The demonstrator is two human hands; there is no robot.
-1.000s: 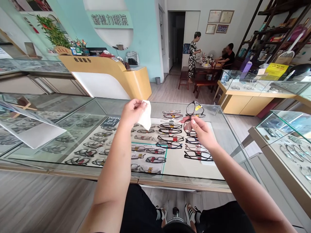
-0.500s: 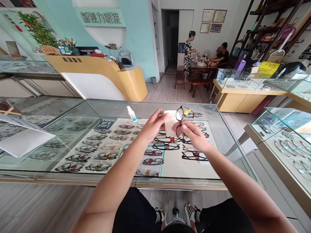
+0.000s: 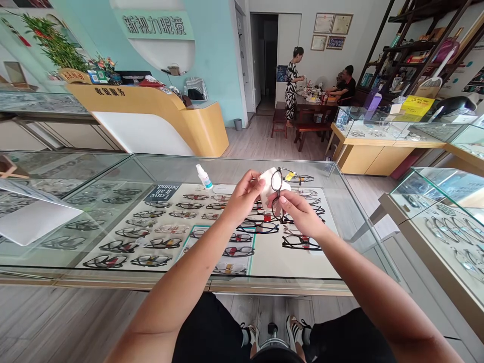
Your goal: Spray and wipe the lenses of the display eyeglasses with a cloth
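Note:
My right hand (image 3: 297,207) pinches a pair of dark-framed eyeglasses (image 3: 277,180) near the bridge, held on end above the glass counter. A yellow tag shows beside the frame; I cannot tell whether it hangs from these glasses or lies below. My left hand (image 3: 247,194) is closed on a white cloth (image 3: 267,184), which sits right behind and against the upper lens. Its fingertips are partly hidden by the cloth. Under the glass, rows of eyeglasses (image 3: 259,228) lie below both hands. A small white spray bottle (image 3: 204,177) stands on the counter, left of my hands.
The glass display counter (image 3: 189,283) spans the front. A white folded board (image 3: 41,217) stands on its left. Another glass case (image 3: 446,222) is at right. Beyond are a yellow reception desk (image 3: 204,128) and two people at a wooden table (image 3: 308,102).
My left hand has shifted slightly right with the cloth, bringing it closer to the upper lens. The eyeglasses have moved slightly left and down in my right hand.

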